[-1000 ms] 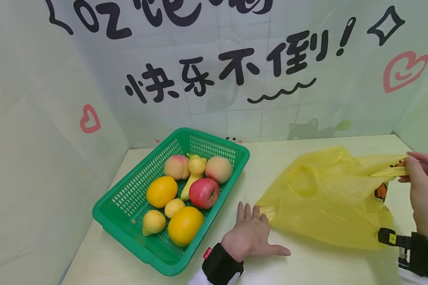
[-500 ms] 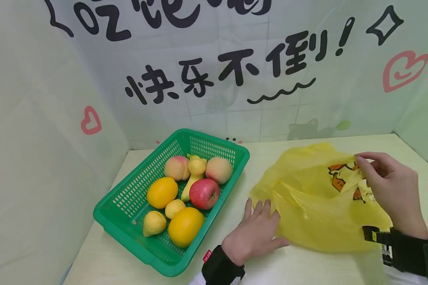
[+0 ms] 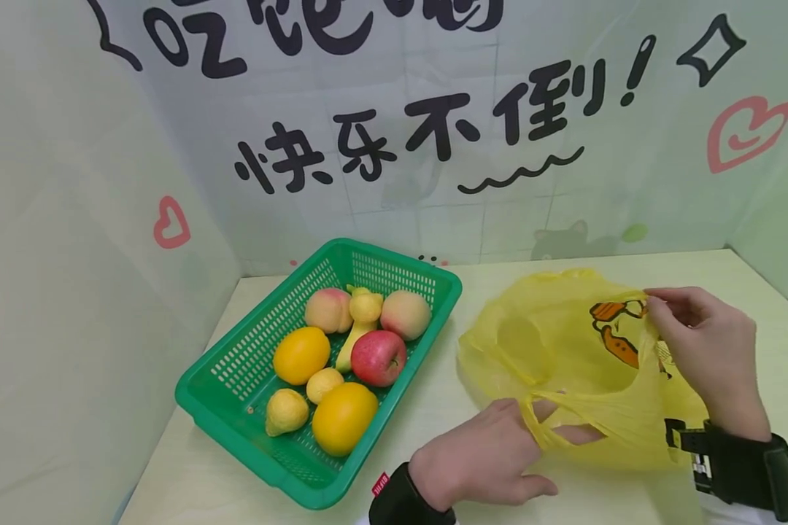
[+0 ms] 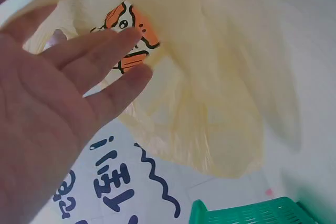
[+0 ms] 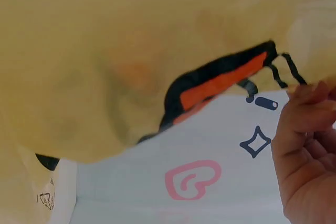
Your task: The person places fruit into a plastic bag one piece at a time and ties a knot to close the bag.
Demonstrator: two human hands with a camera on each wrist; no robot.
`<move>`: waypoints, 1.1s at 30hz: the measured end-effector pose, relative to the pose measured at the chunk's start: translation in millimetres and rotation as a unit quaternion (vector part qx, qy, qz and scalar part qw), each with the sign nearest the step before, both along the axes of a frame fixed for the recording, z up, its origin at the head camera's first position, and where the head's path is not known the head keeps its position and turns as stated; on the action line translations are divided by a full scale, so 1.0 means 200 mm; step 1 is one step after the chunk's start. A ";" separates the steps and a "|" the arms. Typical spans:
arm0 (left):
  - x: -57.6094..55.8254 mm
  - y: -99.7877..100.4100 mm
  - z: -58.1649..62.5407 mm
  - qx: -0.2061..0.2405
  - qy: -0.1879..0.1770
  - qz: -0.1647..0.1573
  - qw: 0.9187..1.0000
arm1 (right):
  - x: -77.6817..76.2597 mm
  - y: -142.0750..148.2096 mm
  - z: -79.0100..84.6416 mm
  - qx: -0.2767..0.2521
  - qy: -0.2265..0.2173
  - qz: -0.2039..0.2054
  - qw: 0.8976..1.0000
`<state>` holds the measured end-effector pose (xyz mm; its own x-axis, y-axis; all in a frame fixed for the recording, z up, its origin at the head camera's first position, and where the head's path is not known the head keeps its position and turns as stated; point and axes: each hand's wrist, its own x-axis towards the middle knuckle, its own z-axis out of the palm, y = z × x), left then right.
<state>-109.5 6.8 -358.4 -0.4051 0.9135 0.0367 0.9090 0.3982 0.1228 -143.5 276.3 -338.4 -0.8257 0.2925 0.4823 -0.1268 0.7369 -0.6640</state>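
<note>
A thin yellow plastic bag (image 3: 630, 419) with an orange-and-black print lies spread on the right half of the table, its mouth partly open. My right hand (image 3: 712, 346) pinches the bag's upper right edge between thumb and fingertips; the same grip shows in the right wrist view, with the right hand (image 5: 310, 153) at the side. The fingers of my left hand (image 3: 476, 452) reach through a loop at the near edge of the bag, thumb outside. In the left wrist view, the left hand (image 4: 47, 98) has extended fingers inside the bag (image 4: 215, 93).
Left of the bag stands a green plastic basket (image 3: 246, 450) holding several fruits, among them a red apple (image 3: 378, 358), a peach (image 3: 328, 310), a yellow-orange fruit (image 3: 345, 419) and a lemon (image 3: 285, 411). Behind the table (image 3: 427, 408) hangs a printed backdrop (image 3: 420, 219).
My right hand has moved left with the bag edge, gathering the bag. My left hand has gone from lying by the bag's left corner to reaching through its loop. The basket stays put.
</note>
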 end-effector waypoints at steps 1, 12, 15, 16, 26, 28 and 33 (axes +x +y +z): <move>0.01 0.00 0.00 -0.006 -0.003 -0.010 1.000 | 0.00 -0.01 0.00 -0.011 0.004 -0.021 1.000; 0.05 -0.05 0.01 -0.117 -0.147 0.065 0.980 | 0.02 0.05 0.02 -0.064 -0.052 -0.074 0.994; 0.09 -0.09 0.02 -0.121 -0.160 0.135 0.970 | 0.02 0.06 0.02 -0.081 -0.067 -0.082 0.991; 0.10 -0.11 0.03 -0.120 -0.159 0.151 0.968 | 0.02 0.06 0.02 -0.087 -0.071 -0.087 0.990; 0.20 -0.33 0.26 -0.092 -0.246 0.136 0.955 | 0.01 0.08 0.00 -0.127 -0.090 -0.096 0.983; 0.22 -0.40 0.33 -0.075 -0.235 0.134 0.960 | 0.01 0.08 0.00 -0.128 -0.090 -0.100 0.983; 0.19 -0.57 0.46 -0.008 -0.153 0.192 0.969 | 0.01 0.07 0.01 -0.134 -0.086 -0.097 0.982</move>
